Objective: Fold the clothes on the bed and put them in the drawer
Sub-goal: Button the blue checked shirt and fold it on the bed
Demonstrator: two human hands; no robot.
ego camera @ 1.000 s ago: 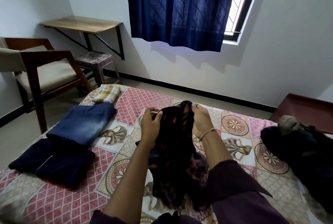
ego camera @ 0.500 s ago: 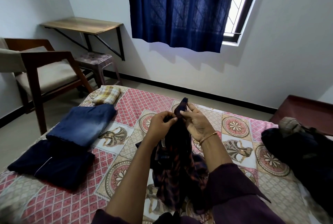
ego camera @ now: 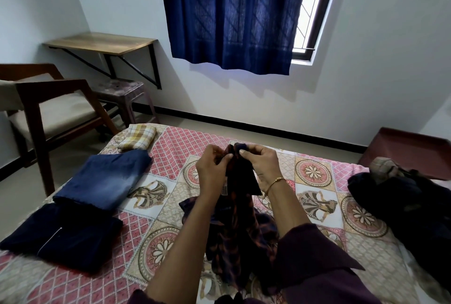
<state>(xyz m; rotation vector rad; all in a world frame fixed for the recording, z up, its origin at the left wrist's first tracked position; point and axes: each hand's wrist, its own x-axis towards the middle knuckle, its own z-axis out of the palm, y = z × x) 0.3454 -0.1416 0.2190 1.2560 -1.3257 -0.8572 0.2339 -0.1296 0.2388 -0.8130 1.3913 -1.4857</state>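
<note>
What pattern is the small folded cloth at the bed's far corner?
Yellow and white checks, head view.

Centre of bed: both hands up over it, left hand and right hand pinching the dark checked shirt, which hangs down and fills the gap between the forearms
Left side: blocked along the edge by three folded pieces in a row, dark navy garment nearest, blue jeans touching it, yellow checked cloth at the far corner
Between jeans and shirt: open strip of bedspread, room to set a hand down
Far edge: bare bedspread beyond the hands
Right side: dark clothes heap takes that edge; bare sheet lies between it and the right forearm
</note>
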